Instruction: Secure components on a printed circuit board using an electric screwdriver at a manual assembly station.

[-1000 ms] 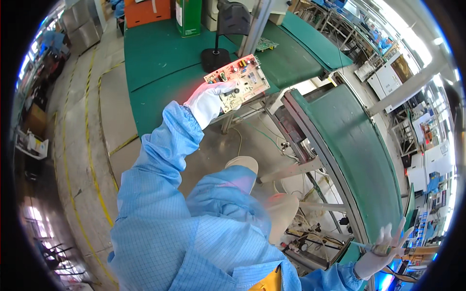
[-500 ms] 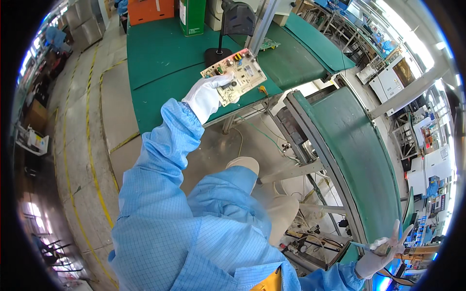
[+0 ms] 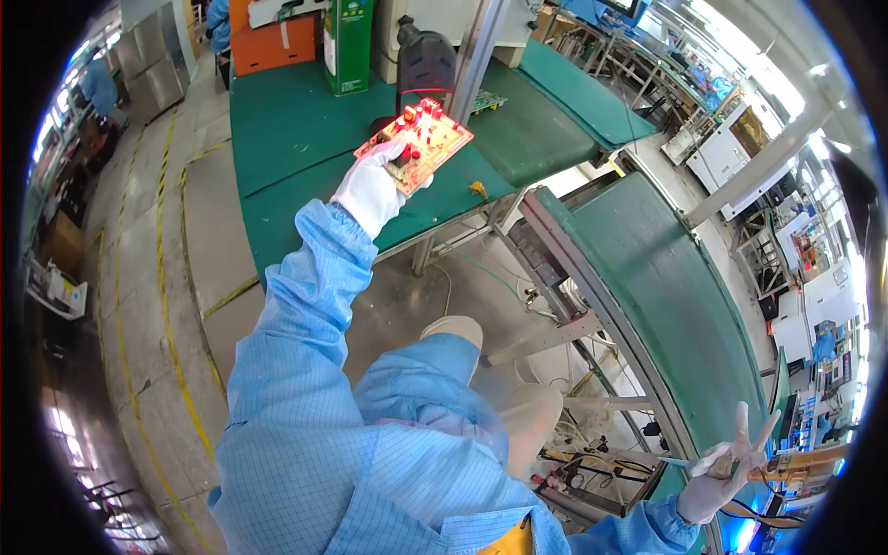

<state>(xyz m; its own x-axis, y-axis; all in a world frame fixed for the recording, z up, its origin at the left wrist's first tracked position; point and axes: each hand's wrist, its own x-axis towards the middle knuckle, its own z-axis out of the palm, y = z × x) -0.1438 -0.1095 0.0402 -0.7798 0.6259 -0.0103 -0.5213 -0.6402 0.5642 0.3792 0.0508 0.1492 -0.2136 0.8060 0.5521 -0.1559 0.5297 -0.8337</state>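
Note:
My left hand (image 3: 370, 192), in a white glove, grips a circuit board (image 3: 427, 148) by its near left edge, above the green-topped table. The board is tilted, components facing up, and bright red light falls on it. Just behind it a black scanner-like device on a stand (image 3: 426, 63) shows a red glow at its lower edge. Far to the right, beside the green conveyor belt, my right hand (image 3: 720, 476), also gloved, has two fingers stretched apart. A thin light-blue strip (image 3: 675, 461) shows next to its thumb; whether the hand holds it I cannot tell.
On the green table (image 3: 287, 139) stand a green can (image 3: 349, 51) and an orange box (image 3: 274, 46). A metal post (image 3: 479, 60) rises behind the board. Another circuit board (image 3: 488, 100) lies farther back. The conveyor (image 3: 657, 268) curves down the right side, with cables and a frame beneath.
The board in my left hand has shifted left and slightly down in view, closer beneath the black device, and is now lit red. My right hand keeps its spread pose, slightly shifted.

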